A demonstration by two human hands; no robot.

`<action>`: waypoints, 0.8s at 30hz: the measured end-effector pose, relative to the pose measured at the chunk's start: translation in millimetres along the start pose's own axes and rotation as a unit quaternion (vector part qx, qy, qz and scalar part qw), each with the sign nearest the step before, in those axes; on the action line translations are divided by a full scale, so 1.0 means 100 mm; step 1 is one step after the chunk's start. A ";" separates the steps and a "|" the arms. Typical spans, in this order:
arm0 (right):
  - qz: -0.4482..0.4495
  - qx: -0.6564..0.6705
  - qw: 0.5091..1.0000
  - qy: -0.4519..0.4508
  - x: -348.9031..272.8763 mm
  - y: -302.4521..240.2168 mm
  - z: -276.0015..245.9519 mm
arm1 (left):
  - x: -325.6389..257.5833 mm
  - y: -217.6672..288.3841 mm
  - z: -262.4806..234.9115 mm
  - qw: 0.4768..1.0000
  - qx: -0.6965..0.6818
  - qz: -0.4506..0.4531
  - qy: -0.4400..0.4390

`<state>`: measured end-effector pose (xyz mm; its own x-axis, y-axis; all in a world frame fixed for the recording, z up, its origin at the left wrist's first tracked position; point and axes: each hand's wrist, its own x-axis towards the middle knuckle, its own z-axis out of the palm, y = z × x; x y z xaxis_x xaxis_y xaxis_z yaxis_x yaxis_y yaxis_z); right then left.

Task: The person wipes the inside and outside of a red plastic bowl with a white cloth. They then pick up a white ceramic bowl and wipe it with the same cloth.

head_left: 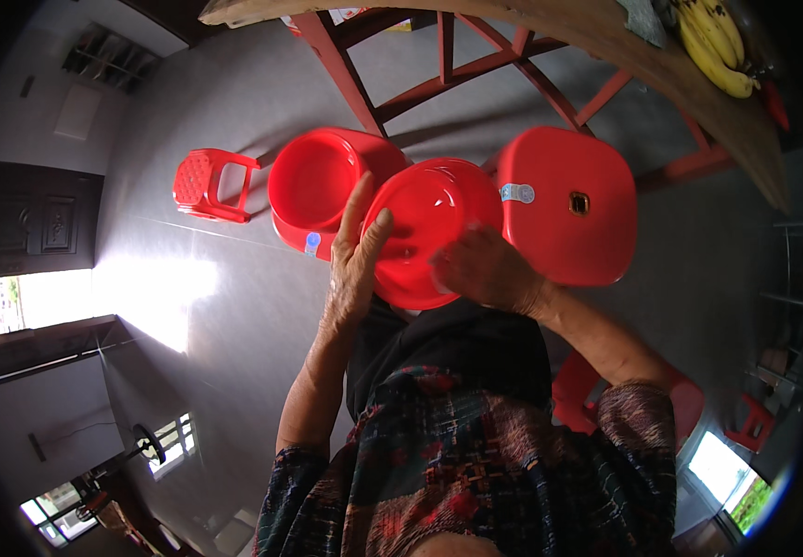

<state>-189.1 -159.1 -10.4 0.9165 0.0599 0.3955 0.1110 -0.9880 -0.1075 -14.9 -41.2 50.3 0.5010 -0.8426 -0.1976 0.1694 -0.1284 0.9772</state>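
Observation:
A shiny red plastic basin is tilted up in front of my body, above my lap. My left hand grips its left rim, the thumb on the inner side and the fingers stretched along the outside. Over the lower right part of the basin is my right hand, blurred by motion, its fingers bent toward the inside. Whether it holds anything cannot be made out. Just left of the held basin, a second red basin rests on a red stool. Another red stool stands to the right, with a small sticker and label on its seat.
A small red stool stands on the grey floor at far left. Ahead is a wooden table on red-brown legs, with bananas on top. Behind my right arm is a red plastic seat. A dark door is at left.

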 end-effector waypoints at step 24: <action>0.097 -0.078 0.992 0.012 0.14 0.38 0.03 | -0.19 -0.52 0.16 0.990 -0.079 -0.032 0.111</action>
<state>-170.3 -195.2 -11.9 0.9055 -0.1357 0.4020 -0.1298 -0.9906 -0.0421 -46.7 -26.5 4.2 0.6560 -0.6977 -0.2880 0.3283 -0.0798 0.9412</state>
